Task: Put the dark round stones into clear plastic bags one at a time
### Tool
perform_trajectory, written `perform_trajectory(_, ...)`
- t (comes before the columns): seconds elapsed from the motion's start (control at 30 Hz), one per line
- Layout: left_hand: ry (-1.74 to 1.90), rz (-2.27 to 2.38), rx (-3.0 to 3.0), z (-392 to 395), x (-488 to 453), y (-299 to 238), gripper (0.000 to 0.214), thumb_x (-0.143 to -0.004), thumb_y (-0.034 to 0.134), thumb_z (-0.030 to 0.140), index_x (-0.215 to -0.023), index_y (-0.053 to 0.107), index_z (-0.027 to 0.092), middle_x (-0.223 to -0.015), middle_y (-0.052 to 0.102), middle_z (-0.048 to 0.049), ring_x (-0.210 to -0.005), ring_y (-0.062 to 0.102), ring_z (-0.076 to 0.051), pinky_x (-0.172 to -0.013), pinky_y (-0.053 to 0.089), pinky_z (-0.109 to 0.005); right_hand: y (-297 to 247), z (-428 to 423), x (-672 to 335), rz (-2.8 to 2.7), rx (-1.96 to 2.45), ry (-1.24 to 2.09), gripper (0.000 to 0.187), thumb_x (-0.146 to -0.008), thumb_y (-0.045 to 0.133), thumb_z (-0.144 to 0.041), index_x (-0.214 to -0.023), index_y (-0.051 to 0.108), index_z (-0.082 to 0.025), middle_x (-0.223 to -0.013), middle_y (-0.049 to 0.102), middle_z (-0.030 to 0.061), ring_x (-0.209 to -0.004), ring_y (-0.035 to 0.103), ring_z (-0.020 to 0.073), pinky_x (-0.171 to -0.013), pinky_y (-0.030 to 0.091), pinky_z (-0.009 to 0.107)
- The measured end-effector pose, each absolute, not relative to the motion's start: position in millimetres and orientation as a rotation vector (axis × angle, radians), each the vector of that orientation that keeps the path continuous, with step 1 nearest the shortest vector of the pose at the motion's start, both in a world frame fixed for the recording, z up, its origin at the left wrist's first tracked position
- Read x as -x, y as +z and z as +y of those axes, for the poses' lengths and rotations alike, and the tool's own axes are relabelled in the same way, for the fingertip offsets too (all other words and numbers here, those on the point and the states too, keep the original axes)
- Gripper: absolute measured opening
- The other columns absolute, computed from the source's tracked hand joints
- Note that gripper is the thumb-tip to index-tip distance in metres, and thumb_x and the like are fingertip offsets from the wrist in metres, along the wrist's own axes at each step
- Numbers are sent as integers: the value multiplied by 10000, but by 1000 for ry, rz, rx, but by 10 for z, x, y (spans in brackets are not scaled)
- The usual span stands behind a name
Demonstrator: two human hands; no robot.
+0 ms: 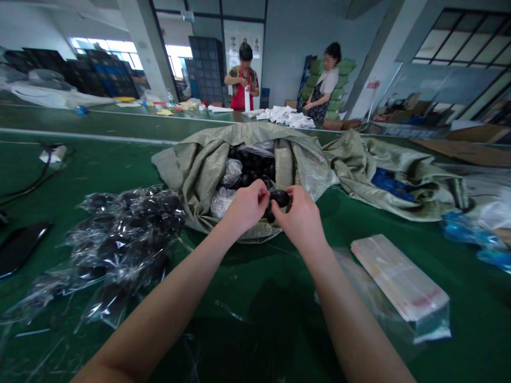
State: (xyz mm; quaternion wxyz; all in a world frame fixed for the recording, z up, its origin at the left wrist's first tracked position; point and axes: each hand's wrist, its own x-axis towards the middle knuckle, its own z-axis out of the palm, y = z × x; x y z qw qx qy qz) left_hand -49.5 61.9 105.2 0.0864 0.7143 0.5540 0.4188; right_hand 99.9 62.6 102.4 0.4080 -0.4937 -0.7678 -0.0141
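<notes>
Both my hands meet in front of an open woven sack [199, 165] on the green table [120, 159]. My right hand [300, 218] pinches a small black oval piece [280, 198]. My left hand [244, 206] is closed, its fingertips touching the same piece from the left. Inside the sack lie many more black pieces [255, 162] in clear plastic bags. A pile of clear bags holding black pieces [123, 234] lies to my left.
A stack of flat clear bags [399, 279] lies at the right. A second woven sack [399, 181] with blue items lies behind it. Cables [35, 181] run at the far left. Two people stand at a far table with white items [285, 116].
</notes>
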Motion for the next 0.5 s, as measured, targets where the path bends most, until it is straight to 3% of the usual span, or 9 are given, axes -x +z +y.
perform_trajectory(0.2, 1221, 1606, -2152, 625, 496, 1043, 46, -824, 533, 139, -824, 532, 185, -692, 608, 2, -616, 575, -131, -582, 410, -238, 1012, 611, -983, -1934, 1326, -52, 282, -870, 566, -370, -1020, 525, -135, -917, 658, 138, -822, 649, 270, -694, 496, 364)
perform_trajectory(0.37, 1180, 1737, -2102, 610, 464, 1042, 139, -823, 548, 178, -962, 539, 170, -740, 653, -20, -659, 610, -158, -616, 441, -262, 998, 630, -981, -1915, 1321, -72, 297, -892, 539, -390, -1030, 514, -128, -921, 661, 147, -827, 655, 276, -688, 496, 367)
perform_trajectory(0.5, 1083, 1836, -2162, 612, 431, 1024, 107, -859, 512, 232, -800, 583, 177, -714, 660, -40, -654, 611, -171, -639, 437, -282, 998, 659, -1008, -1880, 1320, -75, 305, -882, 554, -399, -1026, 509, -135, -938, 660, 146, -849, 652, 282, -712, 500, 380)
